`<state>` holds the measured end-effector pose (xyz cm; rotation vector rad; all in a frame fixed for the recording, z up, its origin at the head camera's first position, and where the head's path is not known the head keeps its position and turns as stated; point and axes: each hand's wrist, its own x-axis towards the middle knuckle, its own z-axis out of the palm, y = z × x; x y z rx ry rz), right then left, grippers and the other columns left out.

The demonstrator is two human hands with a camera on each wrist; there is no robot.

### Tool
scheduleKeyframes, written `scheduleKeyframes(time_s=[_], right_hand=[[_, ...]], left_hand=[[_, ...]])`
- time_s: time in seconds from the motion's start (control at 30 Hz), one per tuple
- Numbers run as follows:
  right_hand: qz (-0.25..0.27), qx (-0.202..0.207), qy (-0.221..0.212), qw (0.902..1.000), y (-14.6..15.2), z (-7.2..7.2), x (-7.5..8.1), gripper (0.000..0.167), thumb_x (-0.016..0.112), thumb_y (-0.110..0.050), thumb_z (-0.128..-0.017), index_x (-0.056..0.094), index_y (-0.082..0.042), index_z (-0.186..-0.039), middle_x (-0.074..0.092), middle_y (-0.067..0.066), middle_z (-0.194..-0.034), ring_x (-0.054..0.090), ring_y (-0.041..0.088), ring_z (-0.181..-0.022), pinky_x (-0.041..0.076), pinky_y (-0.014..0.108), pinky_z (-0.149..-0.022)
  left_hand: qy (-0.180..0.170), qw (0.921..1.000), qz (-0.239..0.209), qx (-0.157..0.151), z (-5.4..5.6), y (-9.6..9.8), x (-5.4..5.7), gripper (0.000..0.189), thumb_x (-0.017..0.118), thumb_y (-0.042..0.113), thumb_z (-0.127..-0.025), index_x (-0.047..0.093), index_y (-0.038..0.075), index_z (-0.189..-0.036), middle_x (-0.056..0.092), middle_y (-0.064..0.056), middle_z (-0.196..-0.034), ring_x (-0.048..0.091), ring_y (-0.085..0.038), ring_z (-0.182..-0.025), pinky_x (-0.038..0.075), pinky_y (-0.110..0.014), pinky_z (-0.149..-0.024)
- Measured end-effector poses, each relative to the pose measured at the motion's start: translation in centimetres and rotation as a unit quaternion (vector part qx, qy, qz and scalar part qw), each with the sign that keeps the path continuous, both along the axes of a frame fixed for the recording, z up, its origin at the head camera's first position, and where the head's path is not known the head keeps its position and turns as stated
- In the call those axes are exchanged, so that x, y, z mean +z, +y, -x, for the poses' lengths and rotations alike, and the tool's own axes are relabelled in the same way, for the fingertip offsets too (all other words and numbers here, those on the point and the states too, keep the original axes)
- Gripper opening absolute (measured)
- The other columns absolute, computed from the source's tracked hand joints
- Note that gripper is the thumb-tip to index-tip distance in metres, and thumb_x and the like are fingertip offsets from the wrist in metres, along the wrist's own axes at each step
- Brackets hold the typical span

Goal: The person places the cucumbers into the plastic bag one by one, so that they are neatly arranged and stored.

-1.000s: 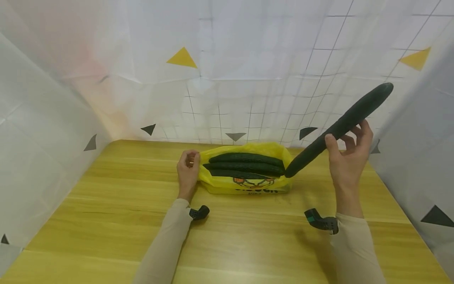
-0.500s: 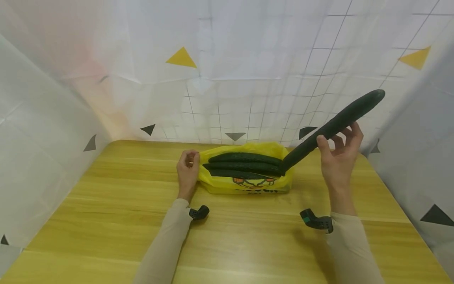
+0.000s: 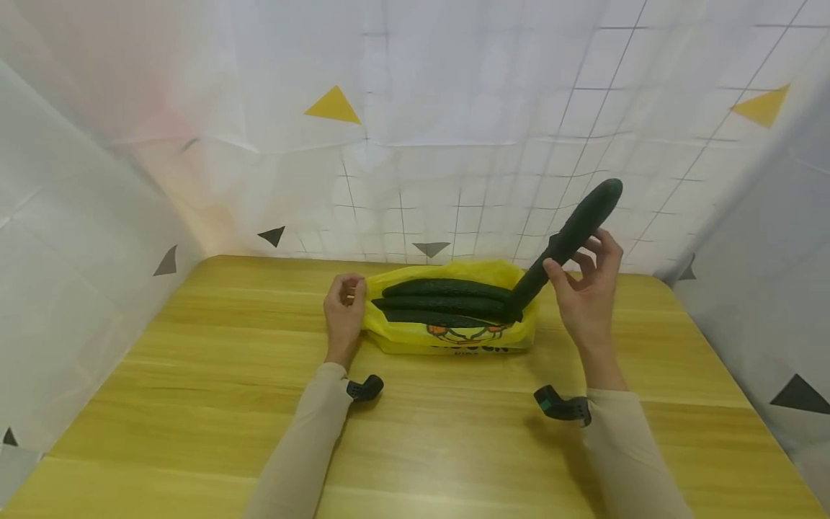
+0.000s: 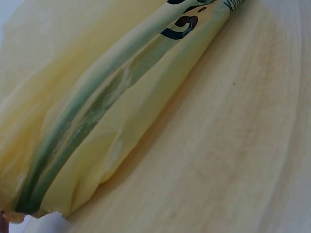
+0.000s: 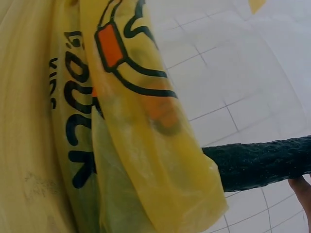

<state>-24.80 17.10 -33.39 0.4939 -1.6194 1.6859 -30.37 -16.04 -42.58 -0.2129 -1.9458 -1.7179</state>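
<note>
A yellow plastic bag (image 3: pixel 402 335) with printed lettering lies on the table, its mouth spread upward around several dark green cucumbers (image 3: pixel 447 305). At the bag's left end my left hand (image 3: pixel 344 310) pinches the plastic edge between curled fingers and thumb. My right hand (image 3: pixel 590 299) grips another cucumber (image 3: pixel 577 227) near its middle, thumb on the near side. That cucumber slants steeply, its lower end inside the bag's right side and its upper end raised. In the right wrist view the bag's wall hides the lower part of the held cucumber (image 5: pixel 262 162).
The wooden table (image 3: pixel 194 404) stretches around the bag on every side. White sheeting (image 3: pixel 428 86) with grid lines and triangles stands behind it and at both sides. A dark wrist device (image 3: pixel 563 405) sits on each forearm.
My right hand has moved left with its cucumber, which now tilts more steeply, its lower end going from the bag's right edge to inside it. The left hand has stayed put.
</note>
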Motion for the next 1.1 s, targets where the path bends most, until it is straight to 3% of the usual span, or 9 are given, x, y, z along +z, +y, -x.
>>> scheduleKeyframes(time_s=[0.2, 0.4, 0.5, 0.6, 0.8, 0.97, 1.1], right_hand=[[-0.043, -0.016, -0.015, 0.9988, -0.7, -0.1, -0.3, 0.068, 0.062, 0.017, -0.079, 0.037, -0.005, -0.137, 0.046, 0.004, -0.124, 0.057, 0.018, -0.101, 0.053, 0.019, -0.081], [-0.132, -0.048, -0.029, 0.9897, -0.8, 0.5, -1.4, 0.069, 0.064, 0.016, -0.078, 0.039, -0.006, -0.139, 0.046, -0.004, -0.128, 0.057, 0.012, -0.107, 0.051, 0.016, -0.084], [-0.176, -0.057, -0.027, 0.9824, -0.9, 1.1, -2.2, 0.070, 0.066, 0.016, -0.077, 0.040, -0.005, -0.138, 0.048, 0.002, -0.128, 0.056, 0.007, -0.109, 0.050, 0.016, -0.085], [-0.205, -0.053, -0.027, 0.9769, -1.6, 0.6, -1.8, 0.067, 0.067, 0.015, -0.076, 0.044, -0.004, -0.136, 0.050, 0.014, -0.127, 0.056, 0.006, -0.110, 0.050, 0.018, -0.087], [-0.258, -0.057, -0.027, 0.9641, -3.1, -0.8, -0.4, 0.062, 0.069, 0.014, -0.076, 0.048, 0.000, -0.133, 0.052, 0.020, -0.125, 0.059, 0.019, -0.111, 0.053, 0.029, -0.087], [-0.272, -0.049, -0.040, 0.9602, -3.2, -0.1, -1.1, 0.062, 0.070, 0.012, -0.076, 0.049, -0.003, -0.133, 0.054, 0.018, -0.123, 0.059, 0.032, -0.110, 0.052, 0.043, -0.085], [-0.276, -0.042, -0.051, 0.9589, -3.1, 0.8, -2.1, 0.061, 0.071, 0.008, -0.077, 0.052, -0.009, -0.132, 0.057, 0.014, -0.120, 0.059, 0.029, -0.110, 0.052, 0.043, -0.085]], left_hand=[[-0.002, 1.0000, 0.000, -0.001, 0.0, 0.1, 0.0, 0.021, 0.058, 0.016, -0.094, 0.061, -0.001, -0.106, 0.062, -0.017, -0.093, 0.056, -0.017, -0.073, 0.046, -0.019, -0.065], [-0.012, 0.9999, -0.006, -0.007, 0.0, 0.0, 0.1, 0.022, 0.058, 0.017, -0.094, 0.061, -0.001, -0.106, 0.062, -0.016, -0.093, 0.056, -0.016, -0.074, 0.047, -0.020, -0.066], [-0.023, 0.9997, -0.008, -0.007, 0.0, 0.0, 0.1, 0.023, 0.058, 0.018, -0.094, 0.061, -0.001, -0.107, 0.061, -0.014, -0.093, 0.056, -0.014, -0.074, 0.047, -0.020, -0.066], [-0.029, 0.9995, -0.009, -0.007, -0.1, 0.0, 0.2, 0.023, 0.058, 0.018, -0.094, 0.061, -0.001, -0.108, 0.061, -0.014, -0.093, 0.055, -0.012, -0.074, 0.047, -0.020, -0.066], [-0.036, 0.9993, -0.008, -0.003, 0.0, 0.0, 0.2, 0.022, 0.057, 0.019, -0.095, 0.061, 0.001, -0.107, 0.061, -0.012, -0.094, 0.055, -0.012, -0.075, 0.048, -0.021, -0.067], [-0.027, 0.9996, -0.006, -0.004, 0.1, 0.0, 0.1, 0.023, 0.057, 0.018, -0.095, 0.061, 0.000, -0.108, 0.061, -0.013, -0.094, 0.055, -0.013, -0.075, 0.047, -0.020, -0.066], [-0.021, 0.9998, -0.005, -0.002, 0.1, 0.0, 0.1, 0.022, 0.057, 0.017, -0.094, 0.061, 0.000, -0.107, 0.061, -0.014, -0.093, 0.055, -0.012, -0.073, 0.047, -0.020, -0.066]])
